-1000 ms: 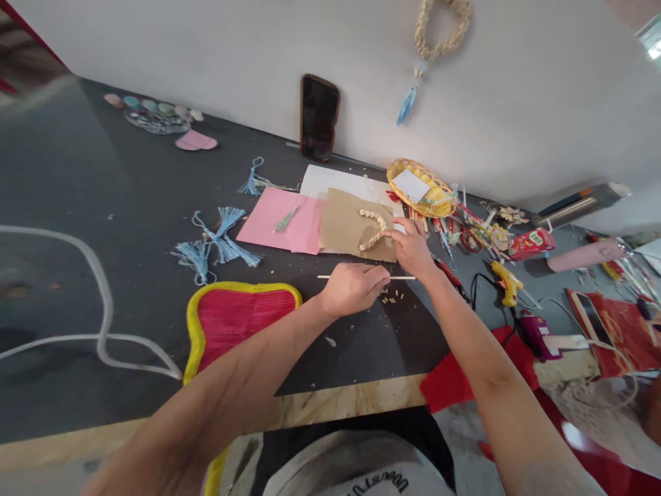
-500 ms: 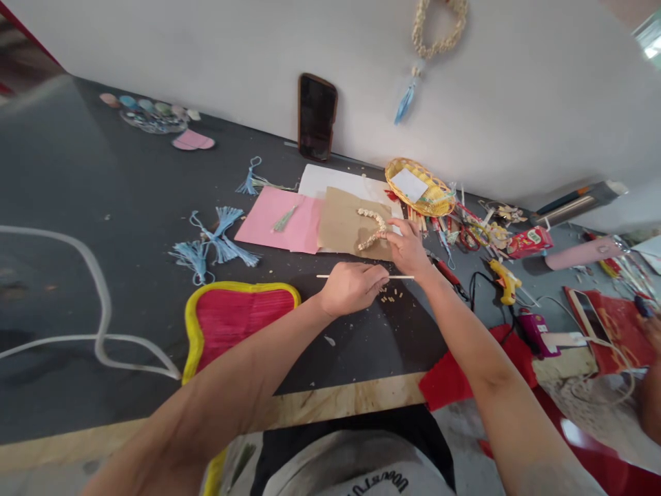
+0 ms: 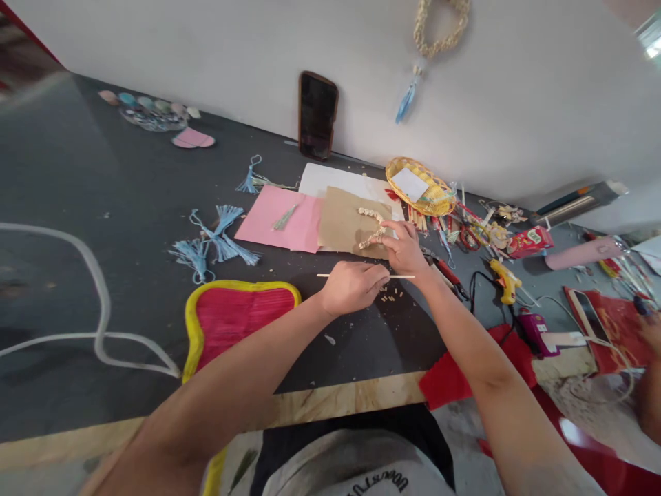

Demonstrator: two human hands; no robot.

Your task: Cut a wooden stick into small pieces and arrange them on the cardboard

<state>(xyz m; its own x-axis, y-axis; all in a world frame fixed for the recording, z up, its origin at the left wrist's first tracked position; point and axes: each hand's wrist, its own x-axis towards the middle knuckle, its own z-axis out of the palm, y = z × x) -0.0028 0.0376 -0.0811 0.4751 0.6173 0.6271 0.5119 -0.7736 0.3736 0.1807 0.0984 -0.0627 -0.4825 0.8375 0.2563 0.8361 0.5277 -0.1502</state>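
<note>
My left hand point(image 3: 352, 288) is closed round a thin pale wooden stick point(image 3: 324, 275), which pokes out on both sides of the fist just above the table. On the brown paper point(image 3: 338, 220) lies a curved string of small cream pieces point(image 3: 368, 213), bent like an open arc. My right hand point(image 3: 404, 249) has thumb and forefinger at the right side of this arc, pinching it; the fingertips partly hide the pieces there. Small cut bits of stick point(image 3: 391, 297) lie scattered beside my left hand. Pink paper point(image 3: 263, 219) with a pale green tassel point(image 3: 285, 218) adjoins the brown sheet.
Blue tassels point(image 3: 224, 234) and a pink, yellow-edged piece point(image 3: 242, 313) lie left. A phone point(image 3: 317, 116) leans on the wall below a hanging beaded loop point(image 3: 441, 49). A wicker basket point(image 3: 438, 205), pliers point(image 3: 448, 274) and yellow glue gun point(image 3: 505, 281) lie right. Another person's hand point(image 3: 651, 334) is far right.
My right hand has shifted very slightly left, its fingers still at the arc. My left hand and the stick have hardly moved.
</note>
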